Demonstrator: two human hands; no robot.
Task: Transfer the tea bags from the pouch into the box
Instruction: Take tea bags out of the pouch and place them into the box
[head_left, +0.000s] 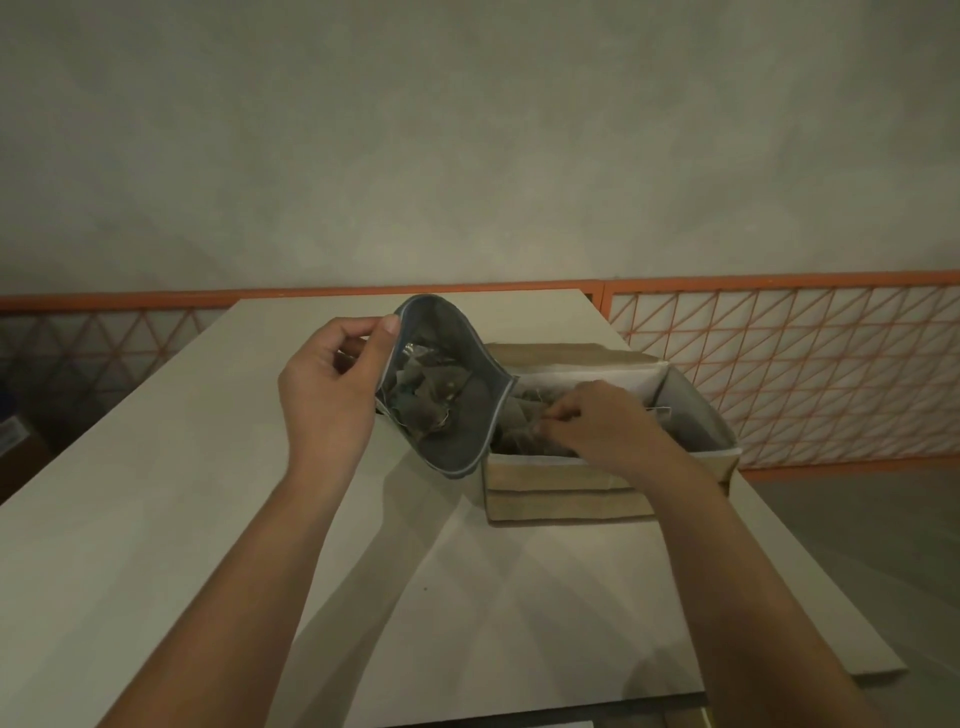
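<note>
A silver foil pouch (457, 447) stands open on the table, its mouth facing me, with several tea bags (423, 395) showing inside. My left hand (327, 395) pinches the pouch's left rim between thumb and fingers. Just right of the pouch sits an open beige cardboard box (566, 499) with tea bags in it. My right hand (597, 421) reaches down into the box, fingers curled around tea bags there; what exactly they hold is partly hidden.
The pale table (208, 493) runs away from me, its right edge close beside the box. An orange lattice railing (810, 364) runs behind the table against a grey wall. The box's flaps (696, 410) stand open at the right and back.
</note>
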